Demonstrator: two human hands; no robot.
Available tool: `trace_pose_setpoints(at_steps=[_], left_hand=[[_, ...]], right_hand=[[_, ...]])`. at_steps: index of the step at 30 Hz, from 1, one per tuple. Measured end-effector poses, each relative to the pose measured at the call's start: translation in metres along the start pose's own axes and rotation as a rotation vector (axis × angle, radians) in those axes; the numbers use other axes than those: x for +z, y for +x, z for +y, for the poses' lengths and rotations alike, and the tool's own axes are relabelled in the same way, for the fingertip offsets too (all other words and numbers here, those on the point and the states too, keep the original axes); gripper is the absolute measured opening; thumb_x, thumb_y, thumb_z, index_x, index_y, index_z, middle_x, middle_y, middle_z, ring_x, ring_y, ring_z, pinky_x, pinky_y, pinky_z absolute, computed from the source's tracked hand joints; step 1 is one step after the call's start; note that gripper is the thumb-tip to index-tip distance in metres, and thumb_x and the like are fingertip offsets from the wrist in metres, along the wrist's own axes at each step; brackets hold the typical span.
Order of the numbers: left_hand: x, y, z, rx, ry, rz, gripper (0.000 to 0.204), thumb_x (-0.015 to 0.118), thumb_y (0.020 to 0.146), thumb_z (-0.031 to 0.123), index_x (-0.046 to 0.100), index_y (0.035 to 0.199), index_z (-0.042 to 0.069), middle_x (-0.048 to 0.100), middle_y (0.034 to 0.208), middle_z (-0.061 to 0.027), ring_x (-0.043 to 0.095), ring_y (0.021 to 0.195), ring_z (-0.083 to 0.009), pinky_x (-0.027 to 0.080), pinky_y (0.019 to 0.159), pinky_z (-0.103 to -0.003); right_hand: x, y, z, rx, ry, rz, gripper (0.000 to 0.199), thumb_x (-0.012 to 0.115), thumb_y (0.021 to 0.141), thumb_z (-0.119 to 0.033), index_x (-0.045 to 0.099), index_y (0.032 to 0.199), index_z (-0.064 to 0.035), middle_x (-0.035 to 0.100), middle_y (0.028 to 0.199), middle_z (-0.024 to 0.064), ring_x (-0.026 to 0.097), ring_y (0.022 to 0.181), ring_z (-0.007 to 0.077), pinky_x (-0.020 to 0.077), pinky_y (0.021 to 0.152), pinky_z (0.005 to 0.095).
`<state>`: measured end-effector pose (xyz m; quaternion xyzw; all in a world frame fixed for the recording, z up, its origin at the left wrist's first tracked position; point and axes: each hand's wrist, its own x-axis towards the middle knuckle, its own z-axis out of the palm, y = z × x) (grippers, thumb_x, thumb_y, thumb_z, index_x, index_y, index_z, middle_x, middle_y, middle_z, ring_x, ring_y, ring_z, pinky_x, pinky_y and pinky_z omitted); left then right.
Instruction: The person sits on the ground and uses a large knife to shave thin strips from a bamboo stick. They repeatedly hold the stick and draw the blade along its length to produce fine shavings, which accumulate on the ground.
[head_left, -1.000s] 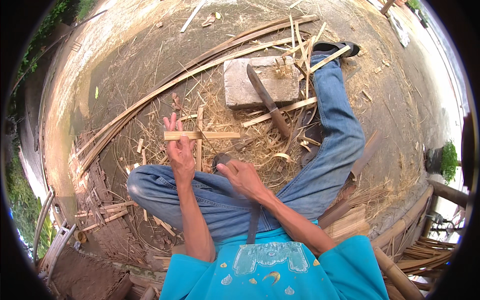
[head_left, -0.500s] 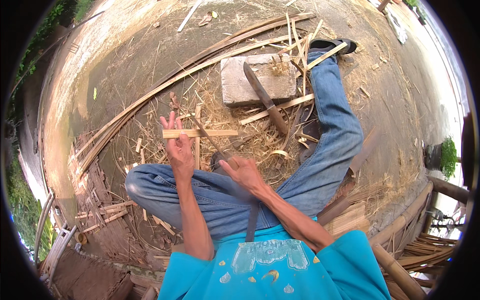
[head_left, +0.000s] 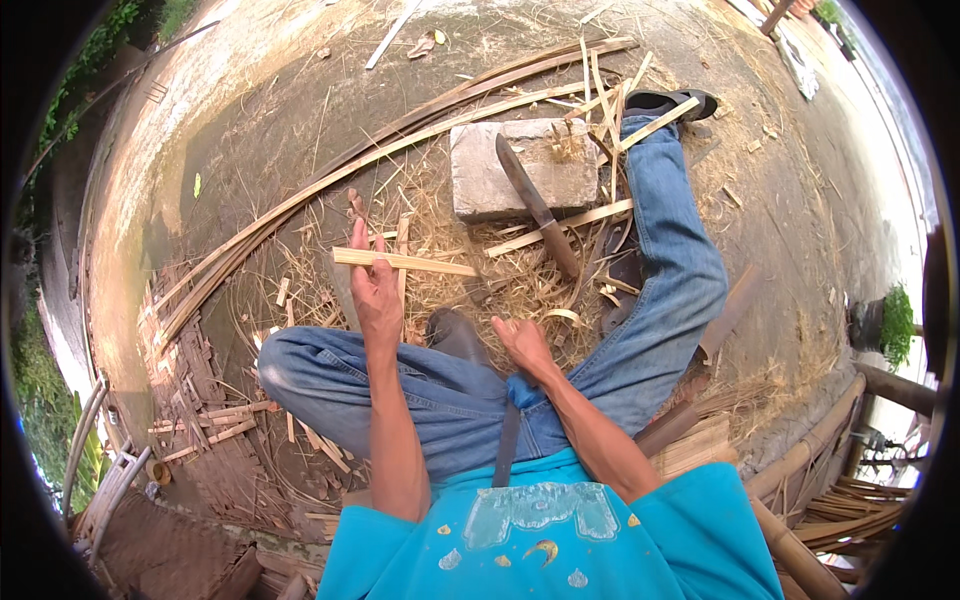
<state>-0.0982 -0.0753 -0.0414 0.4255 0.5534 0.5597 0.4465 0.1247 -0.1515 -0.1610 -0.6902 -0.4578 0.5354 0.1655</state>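
Note:
My left hand (head_left: 374, 295) holds a pale, flat bamboo strip (head_left: 425, 264) crosswise between its fingers, thumb on top and other fingers behind. My right hand (head_left: 524, 348) is closed round a knife (head_left: 484, 275) whose thin blade is smeared by motion near the strip's right end. A blue piece (head_left: 521, 390) shows by the right wrist; I cannot tell whether it belongs to the knife. Beyond my hands, a second, broad-bladed knife (head_left: 540, 215) rests with its blade against a pale stone block (head_left: 475, 175) and its handle toward me.
Shavings (head_left: 425, 215) and offcuts cover the ground between my legs. Long bamboo strips (head_left: 370, 150) curve along the left and behind the block. Several short strips (head_left: 600, 90) lie by my right foot (head_left: 660, 102). Bamboo poles (head_left: 820, 430) stand at the right.
My right hand has moved right and slightly nearer me, drawing the knife along the strip to its right end. My left hand keeps hold of the strip, which now tilts slightly.

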Motion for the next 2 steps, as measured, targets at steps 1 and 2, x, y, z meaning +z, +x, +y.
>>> trace_pose_setpoints(at_steps=[1, 2], left_hand=[[0.0064, 0.0062, -0.0090, -0.032, 0.034, -0.002, 0.056, 0.047, 0.111, 0.021, 0.027, 0.162, 0.008, 0.019, 0.171, -0.0127, 0.034, 0.152, -0.0334, 0.054, 0.108, -0.046], [0.0010, 0.0060, -0.0130, -0.025, 0.034, 0.007, 0.056, 0.047, 0.111, 0.021, 0.027, 0.162, 0.008, 0.019, 0.171, -0.0127, 0.034, 0.152, -0.0334, 0.054, 0.108, -0.046]], right_hand=[[0.0023, 0.0026, -0.0010, -0.010, -0.002, -0.009, 0.062, 0.066, 0.095, -0.052, 0.063, 0.072, 0.0053, 0.064, 0.068, 0.0233, 0.058, 0.062, 0.0333, 0.0481, 0.068, 0.0503], [0.0041, 0.0046, -0.0015, -0.020, -0.004, -0.018, 0.062, 0.065, 0.095, -0.052, 0.064, 0.073, 0.0053, 0.066, 0.071, 0.0238, 0.060, 0.064, 0.0338, 0.0489, 0.069, 0.0506]])
